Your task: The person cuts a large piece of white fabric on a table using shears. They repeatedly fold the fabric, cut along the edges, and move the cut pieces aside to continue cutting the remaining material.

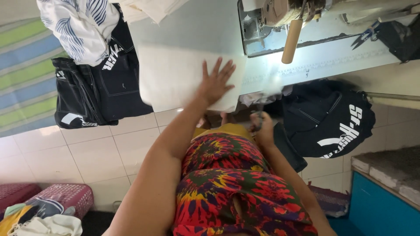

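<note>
My left hand (215,83) lies flat, fingers spread, on a white fabric piece (175,76) spread over the sewing table (332,59). My right hand (263,130) is down near my lap at the table's edge, closed around a thin dark tool (260,114) that looks like small snips. A blurred bit of white cloth (272,85) sits just above it. The sewing machine (267,17) stands at the table's far side, with a wooden handle (292,41) jutting toward me.
Black printed garments hang off the table at left (100,87) and right (332,118). A white and blue patterned cloth (78,26) lies on top at left. Scissors (365,37) rest at far right. A pink basket (65,196) and a blue cabinet (380,205) stand on the tiled floor.
</note>
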